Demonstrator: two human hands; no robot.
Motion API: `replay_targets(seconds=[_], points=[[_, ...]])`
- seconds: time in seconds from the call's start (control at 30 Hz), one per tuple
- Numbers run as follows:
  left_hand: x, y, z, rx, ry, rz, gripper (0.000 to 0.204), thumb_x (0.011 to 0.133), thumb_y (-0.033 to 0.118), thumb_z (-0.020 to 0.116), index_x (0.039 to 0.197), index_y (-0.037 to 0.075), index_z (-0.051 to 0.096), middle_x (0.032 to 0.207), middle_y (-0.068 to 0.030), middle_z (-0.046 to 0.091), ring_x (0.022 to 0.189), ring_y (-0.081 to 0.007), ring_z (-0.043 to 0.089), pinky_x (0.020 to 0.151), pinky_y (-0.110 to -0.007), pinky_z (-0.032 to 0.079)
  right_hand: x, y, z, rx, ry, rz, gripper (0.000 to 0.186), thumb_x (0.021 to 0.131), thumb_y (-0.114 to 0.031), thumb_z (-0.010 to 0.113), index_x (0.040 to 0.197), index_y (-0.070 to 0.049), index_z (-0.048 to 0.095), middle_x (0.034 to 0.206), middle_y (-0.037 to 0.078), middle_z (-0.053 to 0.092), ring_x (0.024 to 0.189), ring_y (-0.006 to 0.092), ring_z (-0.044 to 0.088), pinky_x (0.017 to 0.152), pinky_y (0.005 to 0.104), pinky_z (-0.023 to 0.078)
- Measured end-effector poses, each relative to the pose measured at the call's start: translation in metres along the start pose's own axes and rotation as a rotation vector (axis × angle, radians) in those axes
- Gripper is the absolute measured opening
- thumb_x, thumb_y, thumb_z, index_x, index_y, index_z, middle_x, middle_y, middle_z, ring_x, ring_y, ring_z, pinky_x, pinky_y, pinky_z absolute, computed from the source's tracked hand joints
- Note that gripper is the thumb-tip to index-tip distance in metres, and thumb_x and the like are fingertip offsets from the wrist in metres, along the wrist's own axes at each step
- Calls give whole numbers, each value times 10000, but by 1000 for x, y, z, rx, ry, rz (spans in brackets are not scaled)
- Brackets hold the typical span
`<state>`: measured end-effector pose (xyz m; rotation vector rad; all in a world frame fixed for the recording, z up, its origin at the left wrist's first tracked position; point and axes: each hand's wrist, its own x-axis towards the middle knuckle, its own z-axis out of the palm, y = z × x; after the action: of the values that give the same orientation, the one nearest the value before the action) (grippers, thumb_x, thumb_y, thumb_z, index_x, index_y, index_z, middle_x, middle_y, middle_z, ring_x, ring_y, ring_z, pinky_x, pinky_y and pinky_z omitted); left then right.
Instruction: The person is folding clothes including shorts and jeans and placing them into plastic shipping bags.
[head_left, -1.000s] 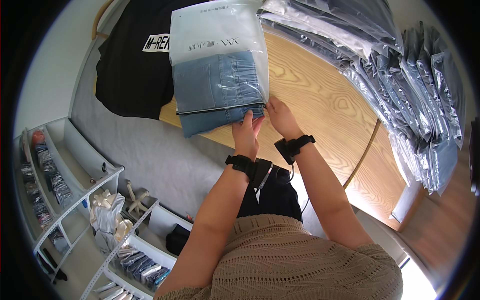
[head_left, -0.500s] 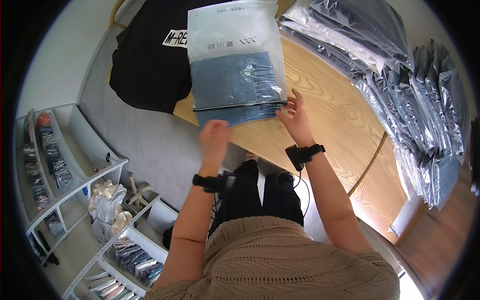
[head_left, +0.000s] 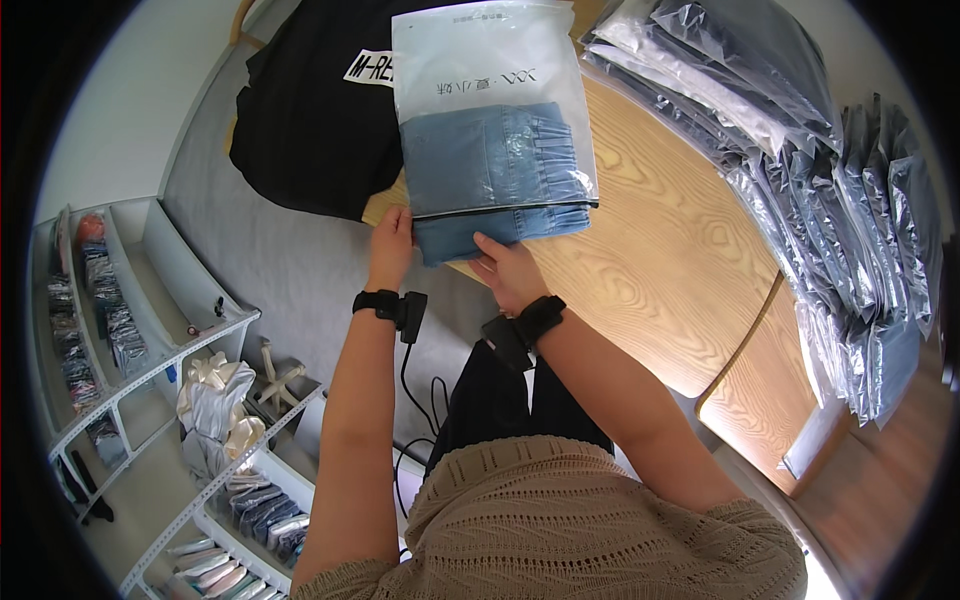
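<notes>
A folded light-blue denim garment [head_left: 480, 155] with a gathered, elastic-looking edge lies mostly inside a frosted zip bag [head_left: 480, 60]. The bag rests at the wooden table's near-left corner. Its dark zip strip crosses the garment, and a band of denim sticks out of the mouth toward me. My left hand [head_left: 392, 248] pinches the bag's left corner beside the strip. Below the strip, my right hand [head_left: 508, 276] grips the protruding denim, thumb on top and fingers underneath, partly hidden. Both wrists wear black straps with small boxes and cables.
Black clothing [head_left: 310, 110] with a white patch lies left of the bag. Stacked, clear-bagged garments [head_left: 830, 220] fill the table's right side, some overhanging its edge. The wooden table [head_left: 670, 240] has a curved rim. White shelving [head_left: 170, 350] with packed clothes stands at lower left.
My left hand has moved up and left onto the bag's corner. My right hand has left the bag's right edge and taken hold of the protruding denim. The bag sits slightly further right in view.
</notes>
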<state>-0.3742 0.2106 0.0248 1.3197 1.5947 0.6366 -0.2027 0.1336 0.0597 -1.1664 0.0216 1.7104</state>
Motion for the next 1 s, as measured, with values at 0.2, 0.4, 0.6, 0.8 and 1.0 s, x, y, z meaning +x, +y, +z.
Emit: replay_targets(seconds=[0.2, 0.4, 0.6, 0.8, 1.0], points=[[-30, 7, 14, -14, -97, 110, 245, 954, 190, 432, 775, 31, 485, 588, -28, 458, 537, -109, 440, 509, -283, 370, 9, -17, -8, 308, -28, -62, 259, 885, -77, 557, 1130, -66, 477, 1080, 55, 555, 1012, 197, 542, 896, 331, 442], [-47, 4, 28, -278, -183, 71, 247, 961, 207, 424, 762, 63, 451, 614, 9, 421, 558, -72, 399, 510, -244, 335, 22, -27, -13, 197, 25, -144, 201, 894, -70, 525, 1082, -14, 482, 1054, 88, 559, 936, 190, 572, 816, 306, 475], [-37, -28, 13, -438, -102, -58, 225, 969, 217, 411, 820, 59, 467, 648, 25, 413, 568, -66, 381, 525, -227, 336, 22, -70, -84, -233, 389, -317, 257, 907, -194, 524, 982, 51, 508, 839, 132, 598, 723, 195, 604, 630, 284, 514], [-38, -21, 9, -459, -51, -103, 186, 952, 180, 412, 836, 52, 481, 655, 24, 407, 567, -70, 373, 534, -228, 352, 27, -106, -85, -672, 331, -455, 288, 931, -256, 500, 914, 28, 539, 755, 125, 599, 646, 168, 596, 583, 278, 492], [-51, 16, -20, -494, -66, -113, 150, 919, 144, 421, 818, 50, 481, 649, 21, 417, 559, -74, 384, 510, -230, 334, -3, -106, -88, -805, 89, -441, 295, 949, -250, 462, 843, 14, 538, 686, 93, 581, 549, 164, 581, 544, 281, 479]])
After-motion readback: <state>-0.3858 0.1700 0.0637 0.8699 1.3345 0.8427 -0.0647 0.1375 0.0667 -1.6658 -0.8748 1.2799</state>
